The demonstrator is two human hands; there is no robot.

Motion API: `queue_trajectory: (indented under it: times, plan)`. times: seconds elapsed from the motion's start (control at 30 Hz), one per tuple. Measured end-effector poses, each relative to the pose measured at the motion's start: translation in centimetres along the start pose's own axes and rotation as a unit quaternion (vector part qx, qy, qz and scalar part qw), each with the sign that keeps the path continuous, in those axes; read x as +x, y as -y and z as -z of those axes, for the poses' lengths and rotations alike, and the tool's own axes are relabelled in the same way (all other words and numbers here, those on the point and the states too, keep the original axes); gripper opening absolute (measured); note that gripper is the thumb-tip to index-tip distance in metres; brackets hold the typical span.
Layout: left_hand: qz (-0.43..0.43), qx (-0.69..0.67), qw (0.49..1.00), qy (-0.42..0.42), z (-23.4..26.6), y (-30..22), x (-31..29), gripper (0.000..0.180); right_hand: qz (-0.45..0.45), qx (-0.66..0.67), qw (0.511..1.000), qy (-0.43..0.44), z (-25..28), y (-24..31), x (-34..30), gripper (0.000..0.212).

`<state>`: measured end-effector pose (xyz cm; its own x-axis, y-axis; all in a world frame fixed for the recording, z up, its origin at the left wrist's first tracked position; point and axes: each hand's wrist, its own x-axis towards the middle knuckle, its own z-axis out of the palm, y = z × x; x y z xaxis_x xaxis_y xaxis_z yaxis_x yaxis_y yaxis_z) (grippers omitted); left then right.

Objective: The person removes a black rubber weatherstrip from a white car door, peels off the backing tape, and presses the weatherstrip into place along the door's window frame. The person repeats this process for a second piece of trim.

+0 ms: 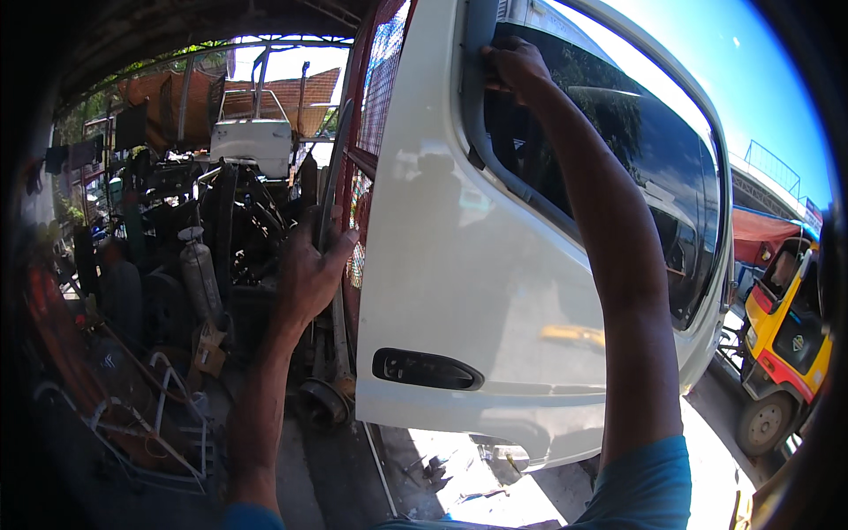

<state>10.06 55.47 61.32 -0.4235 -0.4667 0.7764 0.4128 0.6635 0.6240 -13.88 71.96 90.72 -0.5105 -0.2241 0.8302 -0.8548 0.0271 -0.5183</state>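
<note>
White vehicle door (424,283): left hand (311,272) clamped round dark strip (337,159), right hand (521,69) at grey window seal (475,93), grip unclear.

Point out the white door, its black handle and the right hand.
White door (477,300): head view, its outer panel.
Black handle (428,369): head view, middle of its body.
Right hand (519,67): head view, back of the hand.

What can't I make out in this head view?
In the head view:
Cab interior: hidden behind the dark, reflecting window.
Dark strip, lower end: lost behind the left hand.
Right hand, hold on the grey trim: too shadowed.
White door, top: cut off by the upper edge.
Yellow vehicle, right end: cut by lens rim.
</note>
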Motion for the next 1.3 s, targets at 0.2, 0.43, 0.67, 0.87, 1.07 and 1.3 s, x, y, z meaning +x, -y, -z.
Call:
queue_trajectory:
  times: [0.2, 0.43, 0.67, 0.87, 1.07, 1.3]
  plan:
    - [-0.022, 0.063, 0.998, -0.006, -1.6, -1.2, 7.6, 0.048, 0.138, -0.12, 0.982, -0.041, -1.5, 0.3, -1.1, 0.033]
    - [-0.075, 0.014, 0.997, -0.009, -4.2, -3.4, 15.3, 0.046, 0.225, -0.213, 0.951, 0.003, -0.3, -2.0, 1.0, 0.056]
    - [-0.075, -0.015, 0.997, -0.014, -5.2, -4.3, 19.2, 0.038, 0.132, -0.234, 0.962, 0.044, -1.0, 0.7, -4.7, 0.085]
    - [-0.087, -0.033, 0.996, 0.008, -5.9, -4.6, 20.2, 0.049, 0.097, -0.196, 0.975, 0.041, -0.2, 2.1, -6.8, 0.088]
    - [-0.104, -0.007, 0.993, -0.05, -6.5, -4.3, 21.3, 0.045, 0.056, -0.139, 0.988, 0.032, -0.3, 2.9, -7.7, 0.082]
    - [-0.094, -0.052, 0.994, -0.011, -6.9, -3.4, 22.7, 0.037, 0.034, -0.11, 0.992, 0.046, 0.6, 2.2, -7.6, 0.073]
